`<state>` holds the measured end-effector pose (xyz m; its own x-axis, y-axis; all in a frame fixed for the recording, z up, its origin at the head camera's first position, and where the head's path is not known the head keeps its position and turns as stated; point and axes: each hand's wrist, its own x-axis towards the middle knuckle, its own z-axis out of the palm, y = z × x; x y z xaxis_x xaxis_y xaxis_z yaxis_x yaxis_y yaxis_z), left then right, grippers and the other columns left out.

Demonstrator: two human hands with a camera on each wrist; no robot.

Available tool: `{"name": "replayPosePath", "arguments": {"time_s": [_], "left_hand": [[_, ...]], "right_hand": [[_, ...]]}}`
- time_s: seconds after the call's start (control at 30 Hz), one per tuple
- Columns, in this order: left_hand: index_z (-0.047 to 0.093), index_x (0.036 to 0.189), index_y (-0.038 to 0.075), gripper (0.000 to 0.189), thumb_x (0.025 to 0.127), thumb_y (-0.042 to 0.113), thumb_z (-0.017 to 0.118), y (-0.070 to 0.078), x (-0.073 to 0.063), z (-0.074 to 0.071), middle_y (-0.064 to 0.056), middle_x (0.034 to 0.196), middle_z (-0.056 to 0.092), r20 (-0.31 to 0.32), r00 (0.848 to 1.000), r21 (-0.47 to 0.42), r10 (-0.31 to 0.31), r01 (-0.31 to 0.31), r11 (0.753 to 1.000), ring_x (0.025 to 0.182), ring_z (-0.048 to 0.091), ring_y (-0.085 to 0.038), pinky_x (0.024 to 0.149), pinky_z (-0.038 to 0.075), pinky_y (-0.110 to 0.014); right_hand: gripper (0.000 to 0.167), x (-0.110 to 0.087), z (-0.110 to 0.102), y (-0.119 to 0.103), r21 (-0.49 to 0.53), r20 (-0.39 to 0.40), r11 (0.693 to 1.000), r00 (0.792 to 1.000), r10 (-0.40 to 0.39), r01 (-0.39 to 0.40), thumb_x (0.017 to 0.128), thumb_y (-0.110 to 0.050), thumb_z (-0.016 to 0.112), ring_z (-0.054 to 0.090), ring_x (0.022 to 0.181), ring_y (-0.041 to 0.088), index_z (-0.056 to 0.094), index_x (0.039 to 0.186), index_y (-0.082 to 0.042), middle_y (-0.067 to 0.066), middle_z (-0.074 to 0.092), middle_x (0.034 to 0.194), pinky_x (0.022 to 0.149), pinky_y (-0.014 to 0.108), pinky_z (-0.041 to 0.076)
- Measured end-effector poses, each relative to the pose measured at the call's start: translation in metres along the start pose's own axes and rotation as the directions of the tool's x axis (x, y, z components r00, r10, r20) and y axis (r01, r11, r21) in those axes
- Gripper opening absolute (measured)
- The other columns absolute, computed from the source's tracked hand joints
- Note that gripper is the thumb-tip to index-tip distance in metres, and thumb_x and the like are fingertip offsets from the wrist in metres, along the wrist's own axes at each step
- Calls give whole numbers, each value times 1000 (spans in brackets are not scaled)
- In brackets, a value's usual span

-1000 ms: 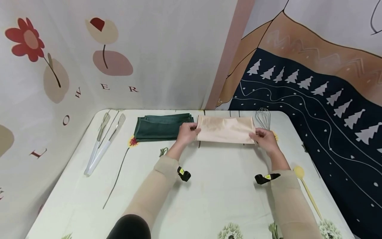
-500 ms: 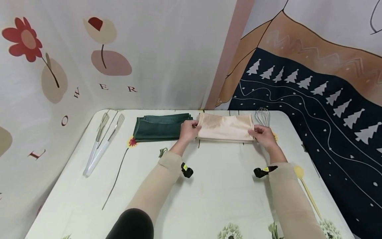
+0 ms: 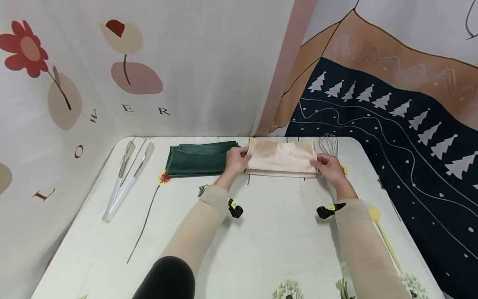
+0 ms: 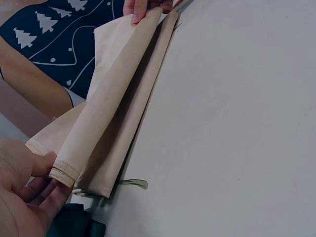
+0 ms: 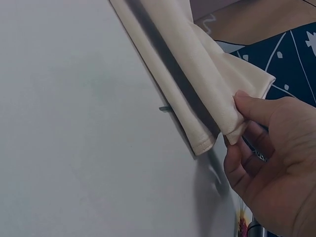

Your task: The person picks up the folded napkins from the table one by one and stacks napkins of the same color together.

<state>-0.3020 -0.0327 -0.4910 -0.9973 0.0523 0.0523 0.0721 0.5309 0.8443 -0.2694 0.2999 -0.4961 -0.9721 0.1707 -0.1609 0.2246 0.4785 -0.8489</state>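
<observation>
A folded cream cloth lies near the back edge of the table, with a hand at each short end. My left hand pinches its left end between thumb and fingers; in the left wrist view the upper layers are lifted apart from the lower fold. At the other end my right hand pinches the upper layers' corner, thumb on top, as the right wrist view shows with the cloth. A folded dark green cloth lies just left, partly behind my left hand.
At the left lie two white-handled utensils with metal heads. A wire whisk sits at the back right, its lower part hidden by my right hand. Nearer on the right is a yellow spoon. Printed curtains stand behind the table.
Both hands have moved slightly away from the body, carrying the cream cloth's upper layers toward the back. A lower strip now shows along its front edge.
</observation>
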Motion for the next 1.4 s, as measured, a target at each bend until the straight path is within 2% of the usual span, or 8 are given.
{"name": "replayPosePath", "arguments": {"time_s": [0.13, 0.27, 0.5, 0.73, 0.9, 1.1, 1.27, 1.4], "left_hand": [[78, 107, 5, 15, 98, 10, 67, 1, -1, 0, -11, 102, 74, 3, 1000, 26, 25, -25, 999, 93, 66, -24, 80, 55, -38], [78, 106, 5, 14, 98, 9, 68, 1, -1, 0, -11, 99, 75, 8, 999, 44, 33, -34, 998, 90, 66, -24, 79, 54, -38], [76, 116, 3, 22, 95, 5, 70, -1, -2, -1, -13, 106, 75, 14, 1000, 56, 24, -25, 998, 98, 70, -25, 85, 57, -37], [74, 118, 0, 25, 93, 0, 71, -1, -6, -6, -13, 105, 74, -32, 999, 38, 18, -16, 999, 98, 70, -25, 85, 58, -36], [74, 116, 0, 22, 95, 5, 70, -1, -11, -13, -12, 105, 74, -46, 999, 47, 26, -24, 999, 98, 70, -25, 87, 57, -37], [73, 117, 0, 23, 97, 10, 69, -3, -21, -22, -12, 107, 73, -51, 994, 96, 93, -88, 991, 97, 69, -26, 88, 55, -42], [73, 120, 4, 27, 97, 17, 70, -11, -37, -31, -11, 113, 71, -39, 990, 181, 139, -129, 975, 104, 66, -27, 93, 52, -45], [71, 123, 6, 30, 97, 21, 70, -19, -53, -40, -12, 118, 69, -9, 990, 206, 140, -135, 969, 111, 64, -29, 97, 50, -47]], "right_hand": [[39, 0, 0, 2, -8, 12, 1000, 1000, -13, 13, 98, -27, 69, 50, 79, 12, 66, 127, 0, -4, 60, 92, 60, 20, 45], [39, 0, 0, 3, -23, 31, 999, 999, -26, 26, 98, -27, 69, 50, 76, 12, 66, 125, 0, -2, 60, 92, 59, 22, 46], [42, -1, 2, 5, -91, 40, 996, 999, -7, 11, 98, -30, 70, 52, 88, 18, 65, 129, -2, 9, 62, 108, 65, 21, 47], [49, -8, 1, 6, -127, -4, 992, 1000, 4, -5, 97, -31, 71, 56, 99, 23, 61, 137, -4, 17, 62, 121, 68, 17, 48], [48, -17, 3, 2, -132, -82, 990, 994, -67, 56, 99, -26, 67, 58, 107, 30, 57, 139, 0, 21, 63, 121, 77, 25, 50], [45, -30, 6, -3, -127, -202, 978, 961, -189, 166, 100, -20, 65, 59, 115, 37, 57, 136, 4, 23, 62, 122, 95, 42, 51], [46, -44, 11, -5, -123, -163, 962, 952, -260, 242, 100, -21, 65, 59, 118, 39, 56, 137, 5, 26, 62, 124, 100, 48, 50], [48, -57, 17, -6, -130, -118, 951, 948, -296, 281, 100, -21, 66, 59, 119, 41, 56, 138, 5, 27, 62, 126, 106, 51, 44]]}}
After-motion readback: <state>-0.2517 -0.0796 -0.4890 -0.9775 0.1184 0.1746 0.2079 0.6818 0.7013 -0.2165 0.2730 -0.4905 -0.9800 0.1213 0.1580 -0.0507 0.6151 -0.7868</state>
